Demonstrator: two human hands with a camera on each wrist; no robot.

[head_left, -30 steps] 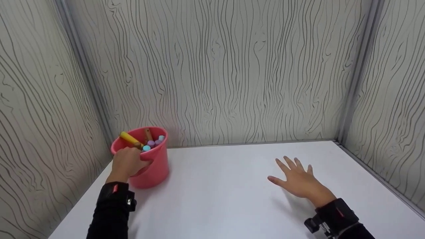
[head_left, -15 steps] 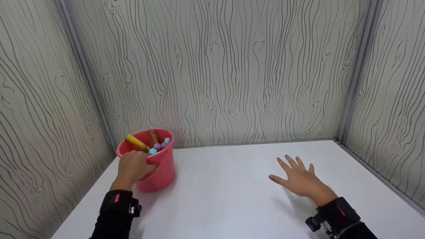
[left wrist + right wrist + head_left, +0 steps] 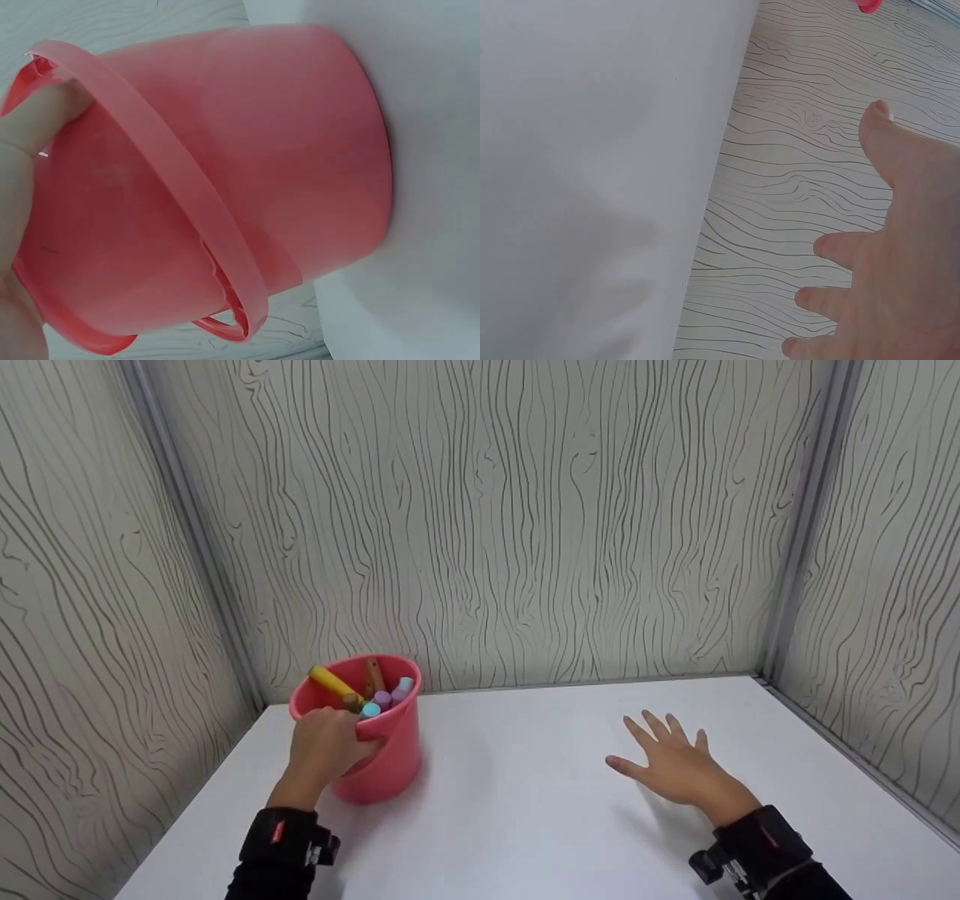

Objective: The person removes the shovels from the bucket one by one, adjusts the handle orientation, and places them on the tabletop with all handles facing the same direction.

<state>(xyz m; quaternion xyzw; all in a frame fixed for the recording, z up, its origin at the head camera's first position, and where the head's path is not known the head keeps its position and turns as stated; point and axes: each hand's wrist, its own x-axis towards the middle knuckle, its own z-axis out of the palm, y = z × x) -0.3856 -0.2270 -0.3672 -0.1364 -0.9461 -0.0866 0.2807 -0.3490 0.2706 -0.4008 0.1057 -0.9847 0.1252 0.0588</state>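
Note:
My left hand (image 3: pixel 326 746) grips the near rim of a pink bucket (image 3: pixel 390 769), thumb on the outer wall and fingers over the edge, their tips hidden inside. In the left wrist view the bucket's handle (image 3: pixel 172 150) hangs down across its side. Inside the bucket stand a yellow stick-like piece (image 3: pixel 332 682), a brown flat piece with a hole (image 3: pixel 374 673), and several round-ended pieces in blue and purple, such as a light blue one (image 3: pixel 370 710). Off to the right, my right hand (image 3: pixel 675 765) hovers above the table with spread fingers, holding nothing.
The white table (image 3: pixel 525 810) reaches back to a wood-patterned panel (image 3: pixel 487 525). Similar side panels stand at the left (image 3: pixel 97 607) and right (image 3: pixel 892 607), with grey metal corner posts between them. The bucket is near the back left corner.
My left hand has moved the bucket to the right and a little toward me, away from the left panel. The right hand stays almost where it was.

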